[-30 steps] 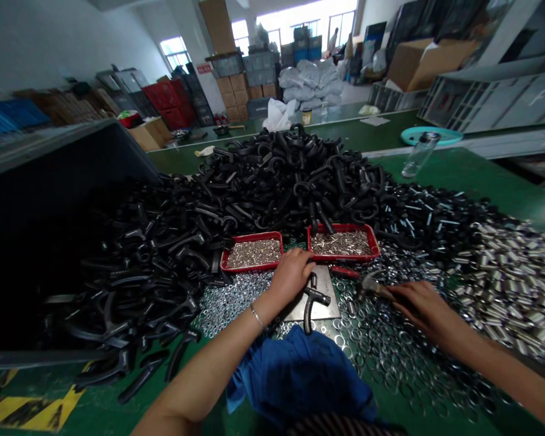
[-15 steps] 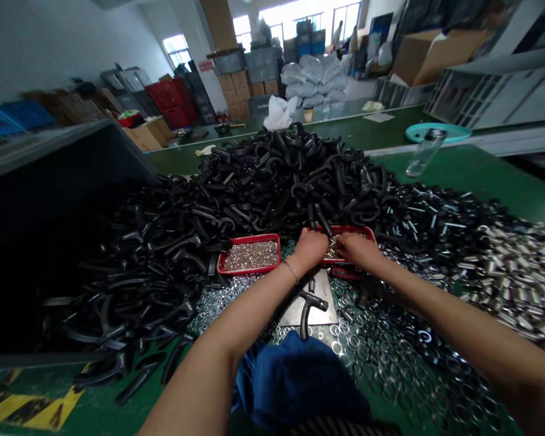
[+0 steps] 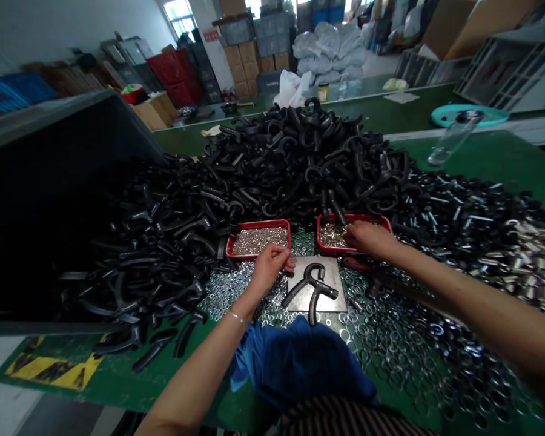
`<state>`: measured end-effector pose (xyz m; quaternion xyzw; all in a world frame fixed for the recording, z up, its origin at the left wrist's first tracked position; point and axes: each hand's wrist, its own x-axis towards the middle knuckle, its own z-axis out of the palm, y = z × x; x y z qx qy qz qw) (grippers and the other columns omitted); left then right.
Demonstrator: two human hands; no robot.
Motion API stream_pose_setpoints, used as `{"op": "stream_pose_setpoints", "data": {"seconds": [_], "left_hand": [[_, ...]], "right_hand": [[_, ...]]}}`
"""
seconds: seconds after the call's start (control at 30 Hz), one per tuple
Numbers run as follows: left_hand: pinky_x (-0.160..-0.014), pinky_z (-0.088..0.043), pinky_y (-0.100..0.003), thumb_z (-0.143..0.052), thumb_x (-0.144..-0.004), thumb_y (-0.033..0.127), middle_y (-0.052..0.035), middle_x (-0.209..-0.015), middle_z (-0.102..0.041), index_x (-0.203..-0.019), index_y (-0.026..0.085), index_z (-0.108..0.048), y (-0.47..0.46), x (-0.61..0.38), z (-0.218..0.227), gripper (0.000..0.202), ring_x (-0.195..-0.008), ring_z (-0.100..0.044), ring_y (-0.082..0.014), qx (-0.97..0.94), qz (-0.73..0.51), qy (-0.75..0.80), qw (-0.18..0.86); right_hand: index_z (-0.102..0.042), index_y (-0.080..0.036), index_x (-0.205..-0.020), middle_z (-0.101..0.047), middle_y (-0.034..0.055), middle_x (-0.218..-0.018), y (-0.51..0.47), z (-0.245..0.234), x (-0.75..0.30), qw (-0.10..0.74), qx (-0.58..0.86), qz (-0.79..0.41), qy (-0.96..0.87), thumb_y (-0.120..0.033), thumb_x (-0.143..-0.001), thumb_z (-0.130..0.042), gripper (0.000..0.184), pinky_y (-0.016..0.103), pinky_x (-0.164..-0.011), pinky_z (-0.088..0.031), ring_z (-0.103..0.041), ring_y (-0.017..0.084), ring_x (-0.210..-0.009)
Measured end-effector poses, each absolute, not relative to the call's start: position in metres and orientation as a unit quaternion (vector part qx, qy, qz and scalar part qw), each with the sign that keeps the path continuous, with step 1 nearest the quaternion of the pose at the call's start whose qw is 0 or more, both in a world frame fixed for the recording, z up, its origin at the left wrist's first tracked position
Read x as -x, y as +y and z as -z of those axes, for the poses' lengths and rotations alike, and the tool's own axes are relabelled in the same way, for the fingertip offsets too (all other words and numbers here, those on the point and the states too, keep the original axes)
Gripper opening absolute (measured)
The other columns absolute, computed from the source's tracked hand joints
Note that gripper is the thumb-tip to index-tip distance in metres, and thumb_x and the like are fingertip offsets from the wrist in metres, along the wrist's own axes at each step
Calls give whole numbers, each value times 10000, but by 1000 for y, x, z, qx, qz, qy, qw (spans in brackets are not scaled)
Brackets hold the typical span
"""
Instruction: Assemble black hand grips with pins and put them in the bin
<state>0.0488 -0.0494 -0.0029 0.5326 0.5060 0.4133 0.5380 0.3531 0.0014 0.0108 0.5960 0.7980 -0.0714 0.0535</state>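
Observation:
My left hand [image 3: 272,265] is at the lower right corner of the left red tray [image 3: 231,252], over the left edge of a metal plate [image 3: 298,300]. Its fingers are curled together; anything between them is too small to make out. My right hand [image 3: 370,238] reaches into the right red tray [image 3: 318,240], fingertips closed among small shiny metal pieces [image 3: 333,235]. What they pinch is hidden. Between my arms, a black forked handle part [image 3: 317,297] lies on the plate, with a second curved black part [image 3: 305,283] against it.
A high heap of black handle parts [image 3: 272,163] rises behind the trays. Loose metal rings [image 3: 381,345] cover the right front, with silvery sleeves [image 3: 538,254] beyond. A dark bin [image 3: 63,133] stands left. Blue cloth [image 3: 300,363] lies in front of me; a clear bottle [image 3: 454,139] is far right.
My left hand has left the right tray and moved left and nearer to me, uncovering the plate. My right hand stays in the right tray. The view has tilted down.

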Motion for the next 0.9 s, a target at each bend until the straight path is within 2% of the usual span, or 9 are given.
{"op": "stream_pose_setpoints", "data": {"seconds": [0.13,0.27,0.37,0.53,0.63,0.7,0.77,0.83,0.9], "left_hand": [[-619,-486,-250,-653,-840,371,5,-729,-640,-853,166,-610,-81,-32,10,210,-620,-607,-130,-608,-355,545,456],[-790,-494,-297,-577,-895,238,-31,-860,-653,-869,181,-614,-90,-42,12,74,-827,-625,-175,-741,-284,524,309],[-871,-483,-327,-529,-907,164,-60,-962,-647,-966,180,-613,-89,-44,12,104,-911,-616,-198,-814,-195,501,220],[-916,-469,-387,-440,-898,63,-101,-975,-622,-983,170,-641,-96,-28,4,244,-945,-600,-236,-841,-98,511,144],[-916,-475,-371,-447,-900,72,-101,-1004,-621,-978,174,-641,-106,-24,-4,233,-969,-604,-228,-807,-158,539,183],[-874,-493,-331,-499,-911,131,-71,-989,-645,-999,187,-630,-111,-31,-8,167,-936,-622,-203,-767,-228,542,257],[-807,-504,-296,-552,-912,194,-35,-935,-671,-995,196,-627,-113,-44,-8,112,-861,-636,-176,-720,-281,535,342],[-776,-498,-283,-586,-908,235,-20,-907,-676,-952,196,-643,-112,-59,-5,81,-828,-633,-166,-699,-308,522,380],[-817,-483,-298,-610,-899,241,-25,-908,-664,-888,192,-661,-108,-73,2,72,-875,-620,-177,-711,-320,516,355]], "right_hand": [[-697,-153,-1053,-664,167,-1114,0,-12,-351,64,-606,54,791,-295,-903,-566,244,341,-787,-501,-647,278,-1008],[-703,-132,-985,-679,168,-1082,-1,-14,-348,67,-597,45,798,-248,-917,-529,220,333,-801,-491,-661,262,-967],[-700,-113,-956,-689,181,-1060,-2,-16,-346,62,-586,37,807,-219,-914,-535,201,332,-845,-478,-658,257,-964],[-649,-58,-1063,-665,231,-1102,-5,-19,-349,21,-591,10,807,-186,-950,-447,265,380,-904,-462,-614,301,-1060],[-602,-74,-1179,-652,220,-1150,-18,-23,-356,-68,-605,15,793,-187,-962,-401,317,422,-942,-456,-595,310,-1102],[-605,-143,-1204,-649,174,-1188,-35,-26,-358,-184,-601,69,775,-223,-961,-424,314,434,-957,-462,-599,294,-1104],[-619,-199,-1165,-669,125,-1136,-57,-26,-354,-288,-591,196,727,-317,-956,-475,280,418,-881,-514,-647,259,-985],[-608,-205,-1083,-693,88,-1002,-79,-23,-345,-335,-573,369,651,-448,-920,-552,298,372,-731,-558,-668,203,-774],[-575,-194,-1002,-701,61,-897,-95,-16,-331,-347,-541,511,570,-535,-861,-621,372,319,-604,-553,-640,154,-625]]}}
